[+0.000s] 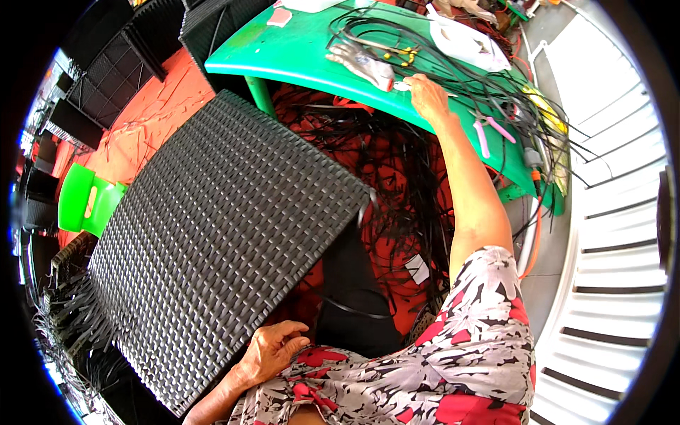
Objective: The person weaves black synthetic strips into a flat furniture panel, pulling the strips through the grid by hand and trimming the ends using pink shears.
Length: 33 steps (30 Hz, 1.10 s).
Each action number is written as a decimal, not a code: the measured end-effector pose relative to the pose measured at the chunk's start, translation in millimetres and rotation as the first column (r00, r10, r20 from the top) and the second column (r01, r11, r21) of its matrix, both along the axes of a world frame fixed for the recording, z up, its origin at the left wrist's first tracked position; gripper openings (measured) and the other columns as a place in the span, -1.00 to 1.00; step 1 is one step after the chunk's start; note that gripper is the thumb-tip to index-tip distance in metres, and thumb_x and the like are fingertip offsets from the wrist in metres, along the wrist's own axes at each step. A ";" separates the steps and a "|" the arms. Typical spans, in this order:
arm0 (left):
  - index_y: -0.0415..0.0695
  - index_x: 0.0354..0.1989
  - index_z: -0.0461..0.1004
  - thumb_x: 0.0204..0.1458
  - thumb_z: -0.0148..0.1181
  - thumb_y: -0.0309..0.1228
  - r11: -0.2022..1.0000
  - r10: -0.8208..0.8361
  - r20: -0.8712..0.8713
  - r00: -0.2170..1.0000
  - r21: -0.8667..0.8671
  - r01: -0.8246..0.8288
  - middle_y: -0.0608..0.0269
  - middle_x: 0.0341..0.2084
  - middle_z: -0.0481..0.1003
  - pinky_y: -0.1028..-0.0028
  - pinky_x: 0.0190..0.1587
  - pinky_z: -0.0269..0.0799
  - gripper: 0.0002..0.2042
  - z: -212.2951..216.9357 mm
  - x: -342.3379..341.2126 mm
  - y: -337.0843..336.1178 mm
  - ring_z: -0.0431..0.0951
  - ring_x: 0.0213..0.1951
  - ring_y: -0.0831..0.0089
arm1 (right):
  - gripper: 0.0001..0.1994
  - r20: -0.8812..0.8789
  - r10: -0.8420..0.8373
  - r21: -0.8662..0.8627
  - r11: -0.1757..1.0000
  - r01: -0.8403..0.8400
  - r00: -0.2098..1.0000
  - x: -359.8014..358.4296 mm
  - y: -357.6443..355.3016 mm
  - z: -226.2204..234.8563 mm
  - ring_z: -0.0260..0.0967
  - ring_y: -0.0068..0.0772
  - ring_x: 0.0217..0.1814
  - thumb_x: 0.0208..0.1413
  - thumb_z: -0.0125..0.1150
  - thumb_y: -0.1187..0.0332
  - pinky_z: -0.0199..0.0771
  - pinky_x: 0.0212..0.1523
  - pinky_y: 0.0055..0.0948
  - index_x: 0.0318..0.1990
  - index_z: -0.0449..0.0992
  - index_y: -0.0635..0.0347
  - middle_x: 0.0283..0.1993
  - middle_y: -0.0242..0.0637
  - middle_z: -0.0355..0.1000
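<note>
Left hand curls loosely against woven panel; right hand presses flat on tabletop. I judge the unclamped panel may slide off.

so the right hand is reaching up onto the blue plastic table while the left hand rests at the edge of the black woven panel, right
Not quite: the table is green, not blue. The head view shows the right hand reaching onto that green plastic table among black strands, while the left hand rests at the near edge of the black woven panel.
</note>
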<state>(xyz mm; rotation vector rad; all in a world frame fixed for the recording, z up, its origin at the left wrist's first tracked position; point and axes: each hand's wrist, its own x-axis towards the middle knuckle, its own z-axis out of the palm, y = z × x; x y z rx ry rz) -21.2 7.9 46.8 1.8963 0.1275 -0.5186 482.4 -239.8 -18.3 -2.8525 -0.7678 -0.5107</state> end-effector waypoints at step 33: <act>-0.28 -0.21 0.47 -0.01 0.19 -0.45 0.986 0.094 0.135 0.986 0.127 -0.111 0.08 -0.43 0.51 0.48 -0.44 0.37 -0.79 -10.6 -22.1 -6.6 0.49 -0.47 0.39 | -0.56 -0.140 -0.035 0.117 0.992 0.051 0.990 23.0 -13.7 -18.9 0.31 0.05 0.01 -0.15 0.32 0.15 0.35 -0.02 -0.10 -0.11 0.33 0.04 0.08 -0.03 0.17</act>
